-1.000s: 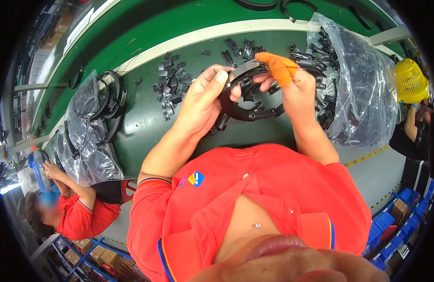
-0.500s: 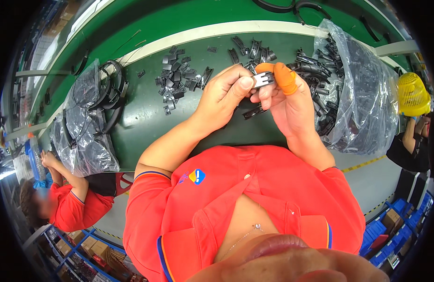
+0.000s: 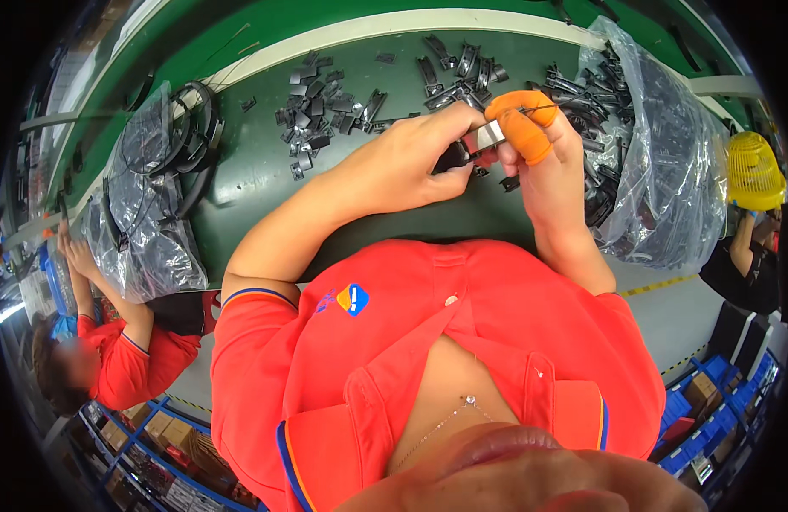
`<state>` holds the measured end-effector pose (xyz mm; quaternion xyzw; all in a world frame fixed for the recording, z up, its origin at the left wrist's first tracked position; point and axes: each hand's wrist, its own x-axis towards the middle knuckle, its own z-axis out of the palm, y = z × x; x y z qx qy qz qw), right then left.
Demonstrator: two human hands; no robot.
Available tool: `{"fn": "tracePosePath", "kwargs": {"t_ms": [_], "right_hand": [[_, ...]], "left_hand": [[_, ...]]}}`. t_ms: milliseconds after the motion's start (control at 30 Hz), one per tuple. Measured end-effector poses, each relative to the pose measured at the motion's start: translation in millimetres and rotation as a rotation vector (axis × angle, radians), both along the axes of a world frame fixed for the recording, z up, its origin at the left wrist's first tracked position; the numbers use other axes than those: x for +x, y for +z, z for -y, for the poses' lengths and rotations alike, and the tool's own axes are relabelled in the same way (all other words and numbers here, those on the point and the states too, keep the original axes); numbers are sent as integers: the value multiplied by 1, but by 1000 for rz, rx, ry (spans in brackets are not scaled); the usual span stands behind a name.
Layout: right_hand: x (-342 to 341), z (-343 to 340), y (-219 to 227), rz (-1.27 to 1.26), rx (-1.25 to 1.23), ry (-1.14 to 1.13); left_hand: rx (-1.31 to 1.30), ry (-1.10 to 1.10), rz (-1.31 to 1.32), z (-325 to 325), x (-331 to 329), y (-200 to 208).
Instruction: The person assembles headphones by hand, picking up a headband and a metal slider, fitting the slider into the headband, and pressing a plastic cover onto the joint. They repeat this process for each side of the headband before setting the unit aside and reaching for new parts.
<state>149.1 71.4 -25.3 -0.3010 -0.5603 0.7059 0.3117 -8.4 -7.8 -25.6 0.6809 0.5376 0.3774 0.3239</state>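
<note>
My left hand (image 3: pixel 415 158) is closed around a black plastic part with a shiny metal plate (image 3: pixel 489 134). Its thumb and forefinger pinch the dark end, and the plate slants up toward the right. My right hand (image 3: pixel 543 162) wears orange finger cots (image 3: pixel 524 141) on thumb and forefinger. Those fingers close at the plate's far end, partly hiding it. A thin dark sliver sticks out between the cots; what it is I cannot make out. Just beyond my hands lie several curved black plastic parts (image 3: pixel 466 64). Small black clips (image 3: pixel 313 115) are scattered to the left.
A clear plastic bag (image 3: pixel 667 171) with many black parts stands at the right. Black headbands (image 3: pixel 202 141) lie on another plastic bag (image 3: pixel 147 247) at the left. A white ledge (image 3: pixel 360 36) crosses the green bench's back. Beyond the bench are a co-worker (image 3: pixel 147 358) and a yellow fan (image 3: pixel 754 171).
The part has turned in my hands, its metal plate now slanting upward. My left hand has rolled over it, back of the hand up. My right fingers have curled inward at its end.
</note>
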Motion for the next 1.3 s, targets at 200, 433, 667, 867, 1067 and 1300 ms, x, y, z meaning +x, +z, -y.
{"fn": "tracePosePath", "kwargs": {"t_ms": [200, 433, 667, 867, 1067, 1300], "right_hand": [[-5, 5, 0, -103, -75, -8], [-7, -2, 4, -133, -96, 21], [-36, -17, 6, -85, -4, 317], [-98, -74, -37, 264, 386, 340], [-138, -68, -85, 675, 1235, 200], [-94, -56, -38, 337, 616, 166]], "left_hand": [[65, 25, -6, -1, -1, -4], [-263, -95, 521, 4, -2, -4], [-223, -221, 725, 21, -38, -2], [327, 37, 1146, 40, -110, 22], [507, 214, 1256, 53, -114, 30], [419, 346, 785, 22, -64, 14]]}}
